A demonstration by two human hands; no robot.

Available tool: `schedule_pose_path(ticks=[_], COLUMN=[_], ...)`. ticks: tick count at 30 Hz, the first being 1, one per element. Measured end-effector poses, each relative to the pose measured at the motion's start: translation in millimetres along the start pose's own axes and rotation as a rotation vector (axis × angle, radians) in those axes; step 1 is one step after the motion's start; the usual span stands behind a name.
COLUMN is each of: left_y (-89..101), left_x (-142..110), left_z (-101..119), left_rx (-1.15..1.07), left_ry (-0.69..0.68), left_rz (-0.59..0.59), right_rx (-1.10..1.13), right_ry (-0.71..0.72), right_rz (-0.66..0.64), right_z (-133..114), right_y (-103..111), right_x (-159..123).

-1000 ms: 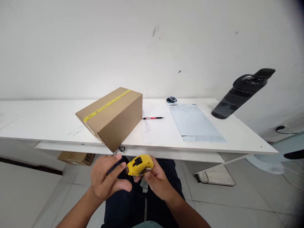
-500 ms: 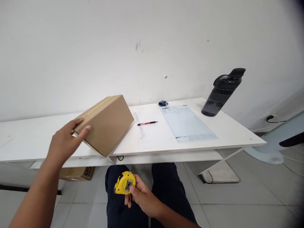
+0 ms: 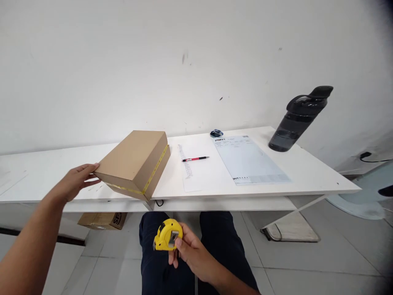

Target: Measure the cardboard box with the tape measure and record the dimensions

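A brown cardboard box (image 3: 132, 155) with a strip of yellow tape round its sides lies flat on the white table near the front edge. My left hand (image 3: 78, 180) holds the box at its left corner, some fingers at the top edge and others lower at the side. Above my lap, my right hand (image 3: 190, 246) is closed round a yellow tape measure (image 3: 168, 235), which is held apart from the box. No blade can be seen drawn out of its case.
On the white table (image 3: 215, 191) lie a red and black pen (image 3: 195, 158), a printed paper sheet (image 3: 196, 180), a document in a clear sleeve (image 3: 251, 159) and a dark crumpled item (image 3: 216, 133). A dark bottle (image 3: 297, 119) stands at the right. Another carton (image 3: 102, 220) sits below the table.
The box has come down from a tilted, raised position to lie flat, its taped side turned toward me. My left hand moved lower with it. My right hand still holds the tape measure.
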State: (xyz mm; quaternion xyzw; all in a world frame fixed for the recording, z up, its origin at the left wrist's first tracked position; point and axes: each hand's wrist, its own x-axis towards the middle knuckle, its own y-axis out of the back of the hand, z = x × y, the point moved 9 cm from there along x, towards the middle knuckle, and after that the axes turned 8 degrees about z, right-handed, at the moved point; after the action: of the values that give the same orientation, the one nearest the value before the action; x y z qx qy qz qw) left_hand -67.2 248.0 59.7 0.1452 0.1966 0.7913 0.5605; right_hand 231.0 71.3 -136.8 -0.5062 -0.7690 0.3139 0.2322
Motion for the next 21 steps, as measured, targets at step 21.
schedule_pose_path(ticks=[21], left_y=[-74.0], left_x=[-274.6], left_z=[86.5], left_rx=[0.653], left_ry=[-1.482], left_rz=[-0.017], right_rx=[-0.082], right_ry=[0.018], right_rz=[-0.022], right_z=[-81.4], right_y=[-68.0], right_x=[25.4])
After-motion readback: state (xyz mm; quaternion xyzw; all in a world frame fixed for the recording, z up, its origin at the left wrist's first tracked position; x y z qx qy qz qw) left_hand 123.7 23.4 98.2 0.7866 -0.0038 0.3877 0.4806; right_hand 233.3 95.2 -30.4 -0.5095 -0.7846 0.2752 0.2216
